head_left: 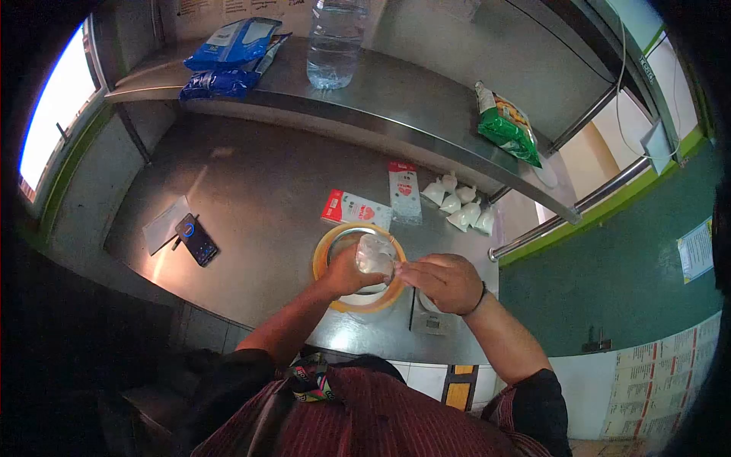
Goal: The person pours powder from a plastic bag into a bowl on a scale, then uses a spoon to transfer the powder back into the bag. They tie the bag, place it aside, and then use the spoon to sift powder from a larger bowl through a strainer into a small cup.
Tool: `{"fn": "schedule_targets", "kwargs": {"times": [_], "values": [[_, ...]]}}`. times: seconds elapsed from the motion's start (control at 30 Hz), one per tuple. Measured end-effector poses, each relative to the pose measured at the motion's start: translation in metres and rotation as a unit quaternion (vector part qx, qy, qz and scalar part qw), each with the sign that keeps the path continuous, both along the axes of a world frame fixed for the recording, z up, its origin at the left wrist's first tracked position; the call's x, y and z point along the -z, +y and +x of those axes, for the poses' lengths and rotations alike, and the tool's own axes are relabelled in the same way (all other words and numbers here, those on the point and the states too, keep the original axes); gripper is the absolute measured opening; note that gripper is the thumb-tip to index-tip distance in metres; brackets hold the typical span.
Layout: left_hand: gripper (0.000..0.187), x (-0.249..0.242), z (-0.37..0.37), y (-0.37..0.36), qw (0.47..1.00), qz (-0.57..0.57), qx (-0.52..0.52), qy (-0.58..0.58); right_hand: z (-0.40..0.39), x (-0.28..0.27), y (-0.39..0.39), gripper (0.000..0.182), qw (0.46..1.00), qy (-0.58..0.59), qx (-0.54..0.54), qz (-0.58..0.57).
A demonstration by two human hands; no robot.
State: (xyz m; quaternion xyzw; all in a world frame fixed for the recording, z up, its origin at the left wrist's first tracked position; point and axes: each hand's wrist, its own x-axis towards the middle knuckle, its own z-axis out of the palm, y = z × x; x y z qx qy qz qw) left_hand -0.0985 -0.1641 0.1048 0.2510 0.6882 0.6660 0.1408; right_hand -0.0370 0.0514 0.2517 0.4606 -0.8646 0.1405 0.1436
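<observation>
A small clear plastic bag with white contents [375, 254] is held above a round bowl with a wide yellow rim [319, 263]. My left hand [346, 274] is closed around the bag's left side and underside. At its right side, the fingers of my right hand [440, 282] are pressed together at what looks like the gathered end of the bag. Beneath my right hand stands a small kitchen scale [432, 324], partly hidden. White matter shows inside the bowl, mostly covered by my hands and the bag.
Two red-and-white boxes [358, 209] lie behind the bowl. Several tied white bags [463, 204] sit to their right. A phone [196, 240] rests beside a paper sheet [165, 226] at left. Above runs a metal shelf [411, 99] with a water bottle [335, 46], blue packets [232, 46] and a green packet [509, 129].
</observation>
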Motion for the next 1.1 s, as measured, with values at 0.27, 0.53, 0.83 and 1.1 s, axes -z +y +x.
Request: {"fn": "schedule_targets", "kwargs": {"times": [0.27, 0.53, 0.83, 1.1], "values": [[0.070, 0.006, 0.019, 0.017, 0.997, -0.044, -0.046, 0.041, 0.025, 0.018, 0.018, 0.031, 0.995, 0.042, 0.053, -0.079], [0.072, -0.001, 0.052, 0.034, 0.987, -0.118, -0.079, 0.077, 0.050, 0.021, 0.043, 0.029, 0.999, 0.014, 0.017, -0.037], [0.070, 0.041, 0.122, 0.051, 0.978, -0.051, -0.200, 0.040, 0.094, 0.089, 0.049, 0.017, 0.867, -0.148, 0.200, -0.433], [0.063, 0.091, 0.162, 0.073, 0.938, -0.119, -0.308, 0.104, 0.098, 0.138, 0.056, 0.029, 0.623, -0.293, 0.302, -0.659]]}}
